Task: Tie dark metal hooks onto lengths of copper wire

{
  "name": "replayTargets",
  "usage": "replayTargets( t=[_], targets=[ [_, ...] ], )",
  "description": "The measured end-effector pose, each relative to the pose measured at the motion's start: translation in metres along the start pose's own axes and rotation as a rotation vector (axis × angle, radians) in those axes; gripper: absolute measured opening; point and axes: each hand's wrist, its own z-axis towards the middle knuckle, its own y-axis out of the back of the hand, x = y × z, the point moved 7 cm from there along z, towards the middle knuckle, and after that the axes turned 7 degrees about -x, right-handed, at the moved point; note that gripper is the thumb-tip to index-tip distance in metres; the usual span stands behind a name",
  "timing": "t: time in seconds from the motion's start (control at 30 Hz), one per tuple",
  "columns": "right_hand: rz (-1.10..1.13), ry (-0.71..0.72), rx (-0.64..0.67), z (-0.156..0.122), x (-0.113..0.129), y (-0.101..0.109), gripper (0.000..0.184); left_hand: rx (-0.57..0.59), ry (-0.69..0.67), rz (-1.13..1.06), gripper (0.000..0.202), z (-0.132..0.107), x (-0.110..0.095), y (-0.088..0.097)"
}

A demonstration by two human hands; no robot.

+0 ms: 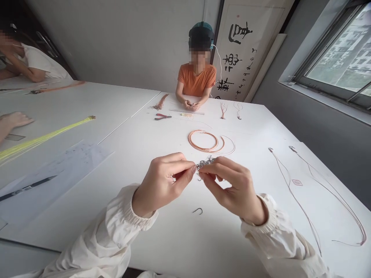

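Note:
My left hand (pixel 166 179) is closed in a pinch, with thumb and forefinger pressed together. Fingertip to fingertip with it, my right hand (pixel 232 183) is also pinching. A small dark metal piece, which looks like a fish hook (pixel 198 167), shows between the fingertips; most of it is hidden. Just behind the fingers lies a heap of dark fish hooks (pixel 206 162), partly covered by my right hand. One loose fish hook (pixel 198 211) lies on the white table (pixel 179 239), nearer to me than both hands.
Beyond my hands lies a coil of orange cord (pixel 203 141). Hooks with long cords (pixel 290 175) lie at right. Paper (pixel 58 181) with a dark pen-like tool (pixel 29 187) and a yellow cord bundle (pixel 58 133) are at left. Red-handled pliers (pixel 162 116) lie before a person in orange (pixel 197 79).

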Motion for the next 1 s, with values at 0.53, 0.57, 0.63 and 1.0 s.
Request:
replayTargets(
  t=[0.53, 0.57, 0.63, 1.0],
  targets=[
    [0.83, -0.726, 0.395, 0.013, -0.062, -0.033, 0.008, -0.032, -0.036, -0.085, 0.017, -0.002, -0.008, 0.003],
    [0.867, -0.733, 0.367, 0.01, -0.06, -0.034, 0.009, -0.044, -0.029, -0.083, 0.016, -0.002, -0.007, 0.004],
    [0.921, -0.747, 0.307, 0.004, -0.055, -0.037, 0.009, -0.071, -0.016, -0.071, 0.016, -0.001, -0.007, 0.007],
    [0.665, -0.64, -0.076, -0.014, -0.038, -0.03, 0.013, -0.119, 0.024, -0.041, 0.015, 0.0, -0.006, 0.009]
  ],
)
